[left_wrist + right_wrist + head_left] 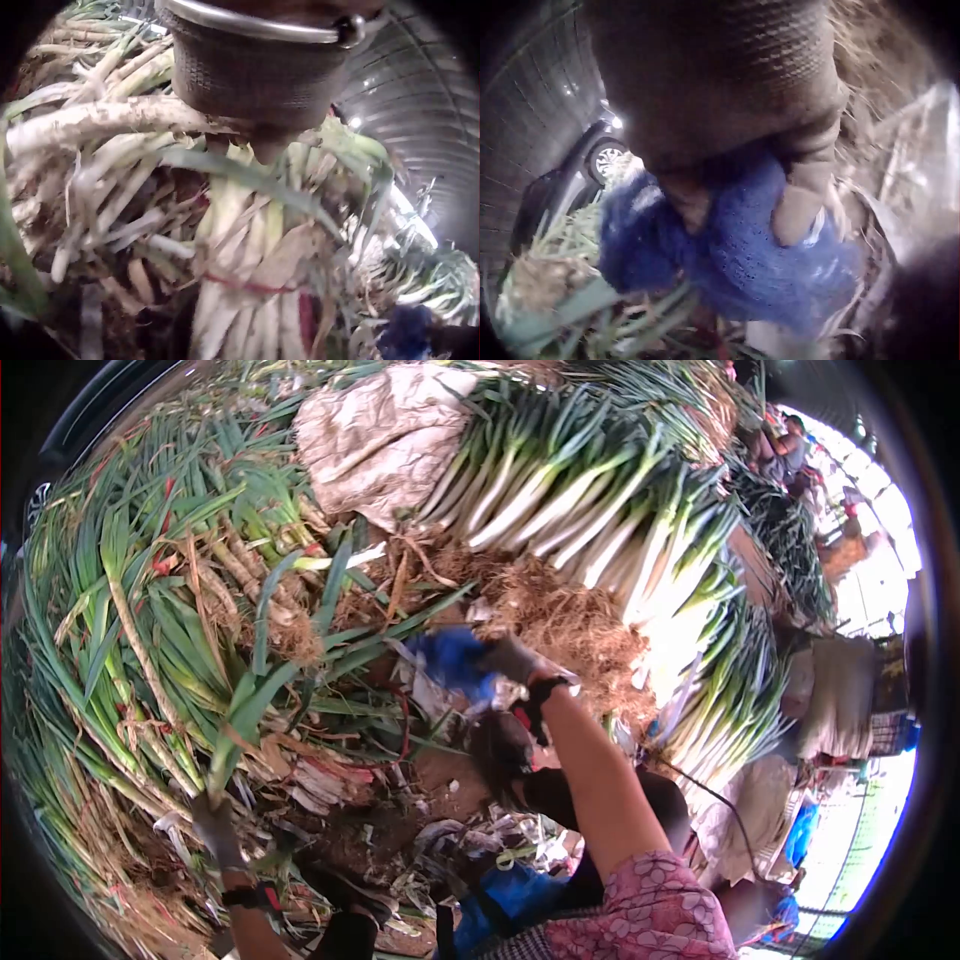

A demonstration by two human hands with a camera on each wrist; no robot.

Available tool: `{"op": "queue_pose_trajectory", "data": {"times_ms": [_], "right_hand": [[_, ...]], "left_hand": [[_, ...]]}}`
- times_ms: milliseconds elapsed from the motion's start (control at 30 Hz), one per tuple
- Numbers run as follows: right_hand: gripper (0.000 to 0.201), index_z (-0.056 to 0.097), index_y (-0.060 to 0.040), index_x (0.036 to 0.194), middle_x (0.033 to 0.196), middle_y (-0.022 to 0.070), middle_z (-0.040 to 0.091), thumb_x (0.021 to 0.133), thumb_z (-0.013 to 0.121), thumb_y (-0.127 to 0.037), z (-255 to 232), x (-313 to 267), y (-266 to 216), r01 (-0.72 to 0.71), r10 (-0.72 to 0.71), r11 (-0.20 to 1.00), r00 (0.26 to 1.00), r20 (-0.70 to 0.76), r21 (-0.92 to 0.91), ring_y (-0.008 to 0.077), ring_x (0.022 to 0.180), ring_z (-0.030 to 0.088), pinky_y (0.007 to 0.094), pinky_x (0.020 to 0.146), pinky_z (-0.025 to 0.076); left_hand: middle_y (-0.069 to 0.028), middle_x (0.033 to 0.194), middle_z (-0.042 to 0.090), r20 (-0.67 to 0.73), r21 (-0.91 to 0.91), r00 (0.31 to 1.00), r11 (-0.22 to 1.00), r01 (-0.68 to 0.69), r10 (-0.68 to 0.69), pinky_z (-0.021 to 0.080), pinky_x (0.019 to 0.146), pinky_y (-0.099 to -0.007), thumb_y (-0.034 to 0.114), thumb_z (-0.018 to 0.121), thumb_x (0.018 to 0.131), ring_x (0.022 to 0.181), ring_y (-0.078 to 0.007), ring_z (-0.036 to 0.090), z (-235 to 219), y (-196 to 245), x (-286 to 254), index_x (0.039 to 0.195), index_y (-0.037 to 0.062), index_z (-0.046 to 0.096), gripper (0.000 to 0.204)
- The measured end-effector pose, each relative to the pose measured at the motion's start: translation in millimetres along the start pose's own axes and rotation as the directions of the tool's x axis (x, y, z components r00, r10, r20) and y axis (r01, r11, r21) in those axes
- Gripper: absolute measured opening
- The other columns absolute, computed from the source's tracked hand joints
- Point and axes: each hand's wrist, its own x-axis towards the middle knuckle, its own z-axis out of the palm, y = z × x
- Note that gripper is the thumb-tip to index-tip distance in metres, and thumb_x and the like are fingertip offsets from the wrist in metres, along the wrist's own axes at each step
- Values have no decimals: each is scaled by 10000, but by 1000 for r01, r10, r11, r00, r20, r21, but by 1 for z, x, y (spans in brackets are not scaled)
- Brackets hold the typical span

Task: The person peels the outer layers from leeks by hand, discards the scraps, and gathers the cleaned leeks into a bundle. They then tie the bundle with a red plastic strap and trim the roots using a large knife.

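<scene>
My gloved left hand (213, 828) is low at the left, at the lower end of a leek (240, 725) whose broad green leaves rise above it. In the left wrist view the knitted glove (251, 82) sits over leek stems (255, 247) tied with a red band; its fingertips are hidden among them. A thicker pale stem (112, 120) runs beside that hand. Near the middle, my gloved right hand (510, 658) grips a bunched blue mesh cloth (754, 225), thumb and fingers curled into it. The cloth hangs over loose leaves and scraps.
Heaped leeks (140, 620) with dry leaves cover the left side. Trimmed white leeks (560, 510) lie in a row at the back right, roots (570, 620) toward me. A beige sack (380, 435) lies at the back. Leaf scraps (450, 840) litter the ground.
</scene>
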Motion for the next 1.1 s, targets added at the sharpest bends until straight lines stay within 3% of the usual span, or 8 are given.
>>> {"op": "queue_pose_trajectory", "data": {"times_ms": [67, 333, 533, 667, 867, 933, 1033, 1100], "right_hand": [[290, 683, -41, 1012, 867, 36, 694, 764, 707, -191, -92, -3, 6, -137, 113, 824, 991, 78, 550, 120, 782, 606, 321, 748, 500], [344, 672, -42, 980, 855, 166, 680, 748, 688, -295, -247, -171, 29, -266, 262, 916, 964, 56, 299, 305, 808, 660, 393, 725, 515], [243, 684, -76, 845, 782, 157, 668, 774, 648, -305, -165, -315, 50, -366, 419, 852, 906, -68, 375, 317, 723, 658, 394, 677, 518], [471, 608, -38, 1098, 892, 132, 676, 706, 745, -260, -89, -361, 65, -593, 634, 706, 773, 30, 388, 218, 800, 636, 337, 734, 510], [482, 630, 11, 1085, 909, 175, 686, 730, 711, -304, 18, -412, 79, -626, 767, 511, 641, 17, 589, 299, 803, 662, 369, 714, 518], [306, 673, -7, 957, 802, 105, 673, 768, 676, -248, 41, -401, 103, -694, 781, 525, 623, 46, 492, 209, 696, 627, 330, 623, 496], [241, 659, -19, 1028, 795, 64, 657, 836, 604, -155, -37, -335, 79, -224, 712, 523, 646, -277, 823, 145, 688, 594, 276, 591, 475], [258, 642, -13, 1069, 854, 92, 662, 842, 604, -130, -159, -293, -3, 109, 440, 636, 762, -475, 764, 173, 749, 612, 282, 647, 482]], "left_hand": [[-119, 869, 567, 7, -135, 996, 987, -83, 85, 448, 743, -353, 12, 635, 726, 800, -234, 530, -24, 31, 16, 1009, -20, 573, 291], [-114, 900, 629, -52, -51, 985, 984, -170, 167, 462, 750, -339, 48, 632, 730, 812, -198, 565, -94, 148, -1, 1049, -45, 595, 334], [-78, 999, 641, -31, -777, 994, 628, 41, -103, 458, 791, -277, -24, 551, 781, 917, -181, 563, -115, 152, -33, 1049, -56, 642, 286], [-81, 1106, 618, -173, -56, 954, 965, -258, 245, 458, 832, -268, -90, 471, 776, 1003, -189, 572, -146, 214, -105, 999, -7, 666, 308], [-52, 1055, 633, 63, -910, 998, 410, 65, -19, 495, 829, -282, 82, 590, 854, 929, -143, 611, -129, 183, -121, 1216, 53, 535, 367], [-17, 1024, 664, 42, -159, 962, 952, -261, 270, 508, 781, -304, 159, 575, 867, 871, -139, 634, -137, 194, -140, 1128, 117, 612, 267], [-6, 960, 701, 94, 610, 897, 687, -395, 432, 520, 728, -333, 197, 562, 847, 833, -155, 667, -132, 178, -145, 965, 192, 716, 194], [-36, 920, 702, -143, 327, 856, 840, -432, 496, 519, 716, -338, 169, 550, 848, 820, -162, 664, -132, 196, -156, 1004, 148, 712, 225]]}}
